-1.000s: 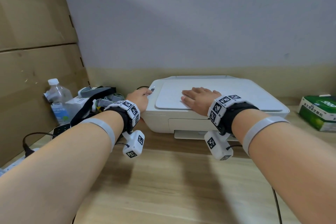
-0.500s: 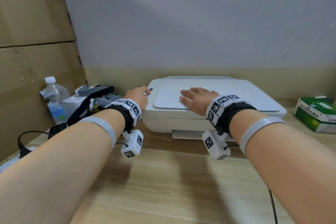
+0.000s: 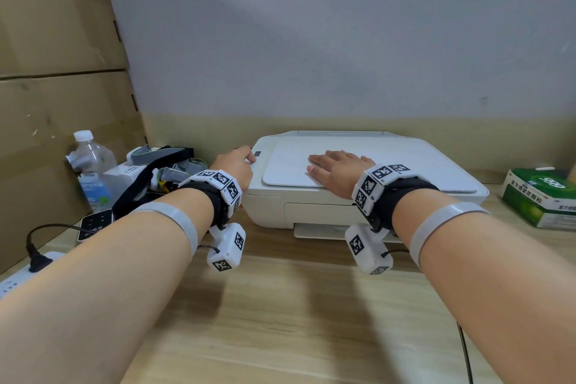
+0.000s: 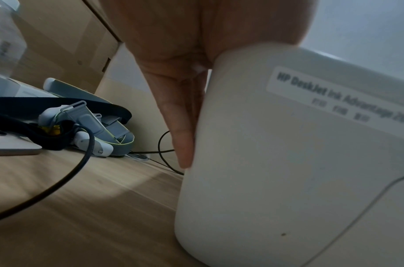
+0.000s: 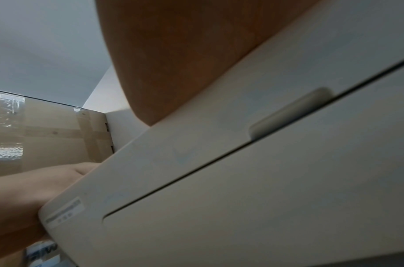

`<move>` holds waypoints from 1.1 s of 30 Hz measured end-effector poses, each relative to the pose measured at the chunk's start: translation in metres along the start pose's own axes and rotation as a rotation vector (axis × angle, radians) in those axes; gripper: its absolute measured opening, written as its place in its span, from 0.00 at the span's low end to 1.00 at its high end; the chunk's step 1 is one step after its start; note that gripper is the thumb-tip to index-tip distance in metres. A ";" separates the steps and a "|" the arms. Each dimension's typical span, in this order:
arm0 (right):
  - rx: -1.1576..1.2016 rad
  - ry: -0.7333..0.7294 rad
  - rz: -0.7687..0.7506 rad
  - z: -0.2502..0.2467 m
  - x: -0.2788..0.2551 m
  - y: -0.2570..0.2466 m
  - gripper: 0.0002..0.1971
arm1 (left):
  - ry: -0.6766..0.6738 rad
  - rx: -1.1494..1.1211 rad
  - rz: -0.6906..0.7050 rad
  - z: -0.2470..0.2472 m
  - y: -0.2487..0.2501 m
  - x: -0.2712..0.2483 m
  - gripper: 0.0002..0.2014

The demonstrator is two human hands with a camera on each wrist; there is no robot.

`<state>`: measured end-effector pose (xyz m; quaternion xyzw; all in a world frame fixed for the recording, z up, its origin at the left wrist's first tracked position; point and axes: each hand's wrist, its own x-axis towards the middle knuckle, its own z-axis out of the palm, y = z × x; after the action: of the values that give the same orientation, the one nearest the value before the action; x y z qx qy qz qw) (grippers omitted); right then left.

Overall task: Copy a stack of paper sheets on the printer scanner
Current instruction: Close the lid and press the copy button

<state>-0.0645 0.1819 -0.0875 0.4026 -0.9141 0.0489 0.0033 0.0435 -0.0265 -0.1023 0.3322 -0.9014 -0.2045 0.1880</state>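
With the printer (image 3: 358,184) on the bench (image 3: 280,305) and its lid down, we press our flat right hand (image 3: 338,170) on top, our left hand (image 3: 235,170) curls at the button corner, and no sheets show, so a copy seems underway.

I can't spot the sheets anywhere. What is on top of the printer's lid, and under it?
On the lid lies only the right hand, flat. The lid is shut, so anything beneath is hidden.
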 end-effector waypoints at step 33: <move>0.015 -0.005 0.008 -0.001 -0.002 -0.001 0.28 | -0.060 -0.054 -0.001 -0.005 0.005 -0.009 0.20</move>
<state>-0.0621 0.1829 -0.0865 0.3992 -0.9152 0.0546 -0.0022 0.0498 -0.0178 -0.0975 0.3212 -0.9007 -0.2384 0.1698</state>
